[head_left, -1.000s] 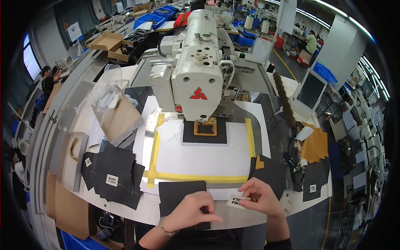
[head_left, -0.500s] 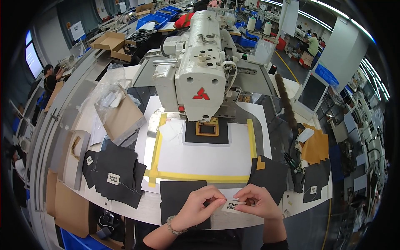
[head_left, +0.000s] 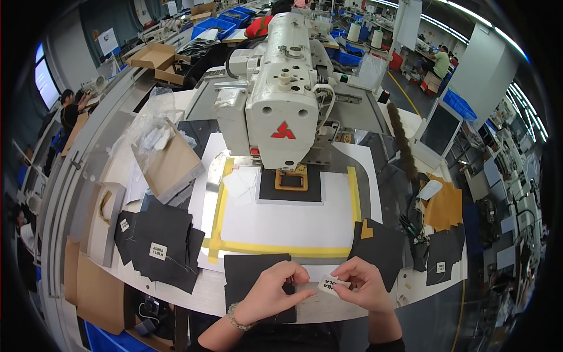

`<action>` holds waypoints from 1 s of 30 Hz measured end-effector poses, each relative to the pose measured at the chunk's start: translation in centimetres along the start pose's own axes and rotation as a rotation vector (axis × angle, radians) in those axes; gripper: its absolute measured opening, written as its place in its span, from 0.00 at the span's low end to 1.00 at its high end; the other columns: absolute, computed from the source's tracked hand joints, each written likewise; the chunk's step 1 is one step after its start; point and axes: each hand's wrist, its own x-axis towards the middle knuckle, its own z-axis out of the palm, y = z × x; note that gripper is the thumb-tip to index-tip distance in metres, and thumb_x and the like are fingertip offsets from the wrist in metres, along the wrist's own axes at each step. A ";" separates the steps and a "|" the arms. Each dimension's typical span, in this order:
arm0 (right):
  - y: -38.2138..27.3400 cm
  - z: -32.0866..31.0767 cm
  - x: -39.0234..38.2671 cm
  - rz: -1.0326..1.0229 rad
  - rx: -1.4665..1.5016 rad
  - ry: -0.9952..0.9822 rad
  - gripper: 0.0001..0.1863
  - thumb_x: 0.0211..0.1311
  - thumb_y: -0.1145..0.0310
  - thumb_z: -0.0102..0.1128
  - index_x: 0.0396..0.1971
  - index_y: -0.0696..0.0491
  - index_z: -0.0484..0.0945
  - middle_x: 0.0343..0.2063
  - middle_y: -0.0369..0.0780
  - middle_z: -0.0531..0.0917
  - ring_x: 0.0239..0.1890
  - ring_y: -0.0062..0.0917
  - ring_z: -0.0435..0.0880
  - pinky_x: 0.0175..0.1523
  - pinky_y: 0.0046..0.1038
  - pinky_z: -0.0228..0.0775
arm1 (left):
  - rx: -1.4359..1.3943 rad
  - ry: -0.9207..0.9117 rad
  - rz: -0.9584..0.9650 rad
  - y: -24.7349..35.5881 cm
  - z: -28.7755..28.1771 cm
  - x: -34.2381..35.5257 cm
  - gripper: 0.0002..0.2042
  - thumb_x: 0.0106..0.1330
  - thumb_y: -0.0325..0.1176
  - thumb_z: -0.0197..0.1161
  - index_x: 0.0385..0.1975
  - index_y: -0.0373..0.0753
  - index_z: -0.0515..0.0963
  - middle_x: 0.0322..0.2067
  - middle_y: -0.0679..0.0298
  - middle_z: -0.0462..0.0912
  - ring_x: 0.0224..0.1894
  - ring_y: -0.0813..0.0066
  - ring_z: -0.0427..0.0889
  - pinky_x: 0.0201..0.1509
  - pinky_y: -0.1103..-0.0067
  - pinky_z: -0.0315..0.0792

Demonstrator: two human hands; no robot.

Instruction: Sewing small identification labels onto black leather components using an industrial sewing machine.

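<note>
Between the thumb and fingers of my right hand point(head_left: 363, 286) is a small white fabric label point(head_left: 329, 285) with dark print. My left hand point(head_left: 274, 291), a beaded bracelet on its wrist, is just left of the label and apart from it, with thumb and fingers spread and nothing between them. Beneath my left hand lies a black fabric piece point(head_left: 249, 268) at the table's front edge. Ahead stands a white sewing machine point(head_left: 281, 111). A yellow-brown clamp frame point(head_left: 291, 179) sits on another black piece point(head_left: 268, 190) under its head.
A white sheet edged with yellow tape point(head_left: 281, 249) covers the work surface. Labelled black pieces point(head_left: 167, 232) are stacked at left, near an open cardboard box point(head_left: 170, 167). At right lie more black pieces point(head_left: 447, 249), tan material point(head_left: 444, 205) and dark-handled snips point(head_left: 410, 226).
My left hand has let go of the label and moved a little left, its fingers parting. My right hand keeps the label, which has shifted slightly right.
</note>
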 end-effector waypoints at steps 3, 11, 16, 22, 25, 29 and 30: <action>0.0 0.2 0.0 -0.026 -0.018 -0.010 0.12 0.54 0.80 0.64 0.40 0.56 0.78 0.22 0.28 0.76 0.24 0.05 0.70 0.27 0.11 0.60 | -0.121 0.116 0.021 0.5 0.6 0.2 0.15 0.54 0.27 0.73 0.37 0.37 0.74 0.29 0.66 0.82 0.31 0.82 0.79 0.37 0.85 0.71; 0.5 2.2 0.4 -0.077 0.011 0.169 0.15 0.51 0.82 0.67 0.38 0.57 0.74 0.25 0.32 0.78 0.26 0.08 0.74 0.27 0.11 0.61 | -0.282 0.113 -0.036 -0.3 1.4 0.7 0.24 0.57 0.21 0.68 0.49 0.38 0.62 0.28 0.67 0.81 0.33 0.83 0.79 0.39 0.85 0.72; 2.3 3.2 0.3 -0.027 -0.019 0.232 0.12 0.53 0.80 0.67 0.35 0.58 0.74 0.25 0.32 0.78 0.27 0.08 0.73 0.28 0.13 0.62 | -0.426 0.161 -0.004 -1.2 1.6 0.9 0.24 0.58 0.21 0.64 0.50 0.38 0.59 0.27 0.69 0.81 0.30 0.84 0.78 0.35 0.85 0.70; 3.4 4.5 0.4 -0.114 -0.055 0.381 0.10 0.52 0.75 0.70 0.22 0.60 0.76 0.19 0.32 0.76 0.22 0.09 0.68 0.25 0.16 0.59 | -0.323 0.216 0.036 -1.6 1.9 1.2 0.25 0.57 0.21 0.64 0.50 0.38 0.58 0.27 0.67 0.81 0.29 0.83 0.77 0.36 0.85 0.70; 3.9 4.8 0.4 -0.162 -0.163 0.423 0.10 0.52 0.76 0.69 0.21 0.61 0.75 0.17 0.32 0.74 0.20 0.10 0.67 0.23 0.17 0.58 | -0.111 0.276 0.046 -1.6 1.7 1.4 0.26 0.56 0.21 0.65 0.51 0.36 0.58 0.27 0.66 0.82 0.28 0.81 0.78 0.36 0.85 0.71; 4.4 4.7 0.5 -0.184 -0.149 0.468 0.11 0.51 0.76 0.69 0.20 0.61 0.74 0.16 0.33 0.74 0.19 0.10 0.66 0.22 0.18 0.57 | -0.172 0.274 0.079 -1.9 1.0 1.3 0.27 0.56 0.22 0.66 0.51 0.35 0.58 0.28 0.65 0.83 0.28 0.78 0.80 0.34 0.83 0.71; 4.7 4.7 0.5 -0.189 -0.160 0.474 0.11 0.51 0.75 0.69 0.20 0.61 0.74 0.16 0.33 0.73 0.19 0.10 0.66 0.22 0.18 0.57 | -0.174 0.273 0.079 -1.6 1.1 1.3 0.27 0.56 0.22 0.66 0.51 0.35 0.58 0.28 0.65 0.83 0.28 0.78 0.80 0.34 0.83 0.71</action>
